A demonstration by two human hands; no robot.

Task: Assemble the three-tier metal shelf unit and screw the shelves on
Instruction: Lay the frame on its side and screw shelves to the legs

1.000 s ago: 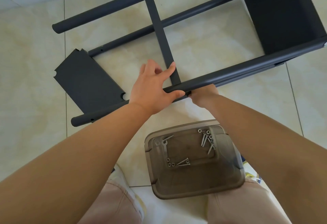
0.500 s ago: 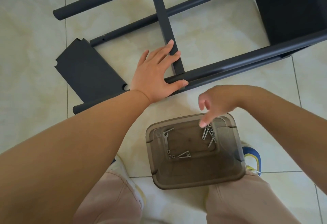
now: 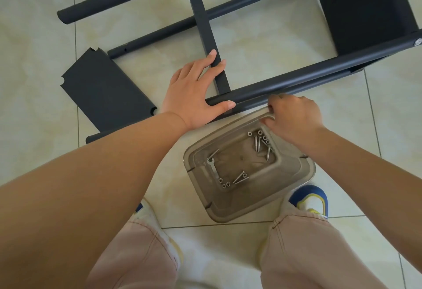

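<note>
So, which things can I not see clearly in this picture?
- Head view: right hand fingertips curl out of sight near the post; any screw held is hidden.
- Fitted shelf: cut off by the top edge.
- Loose shelf: near corner covered by the left forearm.

Shelf frame (image 3: 285,83) lies on floor (image 3: 262,44) ahead of me, loose shelf panel (image 3: 105,92) at its left end. Tray (image 3: 294,170) w/ screws (image 3: 259,143) & wrench (image 3: 211,163) sits btwn frame and my feet.

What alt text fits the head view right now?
Left hand rests flat on the dark shelf frame lying on the floor tiles; right hand is curled at the rim of a clear lid holding screws and a small wrench.
</note>
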